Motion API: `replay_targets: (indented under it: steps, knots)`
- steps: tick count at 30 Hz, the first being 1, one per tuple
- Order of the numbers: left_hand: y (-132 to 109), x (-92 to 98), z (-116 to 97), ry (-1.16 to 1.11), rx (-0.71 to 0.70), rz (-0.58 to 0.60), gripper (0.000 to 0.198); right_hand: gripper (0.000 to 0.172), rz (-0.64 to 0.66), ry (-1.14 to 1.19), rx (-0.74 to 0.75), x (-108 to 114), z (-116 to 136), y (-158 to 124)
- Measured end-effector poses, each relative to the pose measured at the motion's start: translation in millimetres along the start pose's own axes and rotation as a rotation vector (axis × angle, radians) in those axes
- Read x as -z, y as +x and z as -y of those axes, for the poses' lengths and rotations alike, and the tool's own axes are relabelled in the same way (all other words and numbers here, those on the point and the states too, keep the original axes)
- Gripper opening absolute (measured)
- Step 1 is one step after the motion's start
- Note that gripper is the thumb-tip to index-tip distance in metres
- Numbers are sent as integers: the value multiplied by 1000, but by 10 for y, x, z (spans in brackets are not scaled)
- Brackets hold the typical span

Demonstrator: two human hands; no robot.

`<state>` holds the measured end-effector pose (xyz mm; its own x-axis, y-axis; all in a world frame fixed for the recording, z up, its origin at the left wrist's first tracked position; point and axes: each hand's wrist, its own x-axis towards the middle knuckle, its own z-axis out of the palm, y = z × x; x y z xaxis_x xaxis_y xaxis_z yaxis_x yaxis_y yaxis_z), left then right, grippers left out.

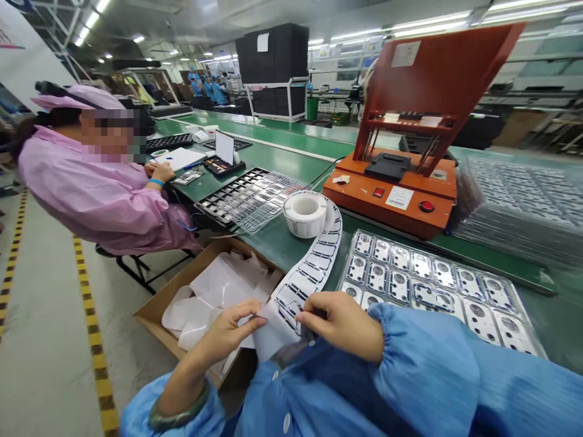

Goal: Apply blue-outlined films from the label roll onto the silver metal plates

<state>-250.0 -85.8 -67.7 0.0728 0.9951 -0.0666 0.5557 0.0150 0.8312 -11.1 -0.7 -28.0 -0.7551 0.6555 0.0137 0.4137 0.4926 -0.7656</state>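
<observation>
From your head camera, both your hands meet at the near edge of the green bench (291, 164), over your blue sleeves. Your left hand (228, 331) pinches the loose end of a white label strip (314, 267) between thumb and fingers. Your right hand (341, 321) is closed on the same strip just beside it, fingertips pressed to a label. The strip runs back across the bench to a white roll (305, 212). To its right, near the edge, lies a clear tray of parts (428, 282). Behind that stands an orange press machine (401, 182). Below the bench edge, under your left hand, an open cardboard box (155, 309) holds white backing paper. A person in a pink coat (100, 194) sits further left.
</observation>
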Motion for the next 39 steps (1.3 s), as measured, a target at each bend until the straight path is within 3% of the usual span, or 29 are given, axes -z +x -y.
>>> replay_targets:
  steps: [3, 6, 8, 10, 11, 13, 15, 18, 21, 26, 29, 32, 35, 37, 39]
  knots:
    - [-58, 147, 309, 111, 91, -139, 32, 22, -56, 208, -120, 256, -89, -88]
    - [-77, 216, 470, 287, 148, -453, 42, 24, -172, 325, -157, 481, -192, -232]
    - [-36, 149, 375, 417, 158, -723, 50, 23, -277, 327, -165, 571, -232, -338]
    - [42, -34, 111, 435, 60, -850, 47, 22, -385, 302, -175, 590, -230, -435]
    - [89, -166, -64, 382, -54, -848, 39, 22, -441, 281, -176, 573, -215, -479]
    - [183, -487, -442, 313, -344, -699, 21, 22, -560, 235, -167, 496, -169, -560]
    - [261, -829, -788, 290, -543, -631, 18, 23, -661, 243, -170, 389, -128, -636]
    - [336, -1256, -1149, 254, -633, -667, 20, 27, -745, 491, -266, 245, -119, -752]
    - [399, -1493, -1319, 278, -634, -719, 17, 35, -829, 783, -354, 177, -176, -853]
    - [508, -1616, -1381, 470, -753, -766, 12, 40, -896, 888, -369, 165, -295, -908]
    - [515, -1649, -1384, 469, -688, -763, 11, 40, -899, 908, -337, 142, -310, -887]
    - [499, -1641, -1360, 440, -598, -772, 7, 40, -776, 905, -277, 142, -271, -896]
    - [514, -1551, -1299, 327, -493, -729, 7, 38, -645, 643, -210, 253, -261, -986]
    - [548, -1455, -1252, 168, -387, -651, 8, 25, -694, 343, -202, 403, -323, -1083]
    - [593, -1359, -1212, 23, -231, -588, 11, 17, -832, 72, -249, 585, -448, -1173]
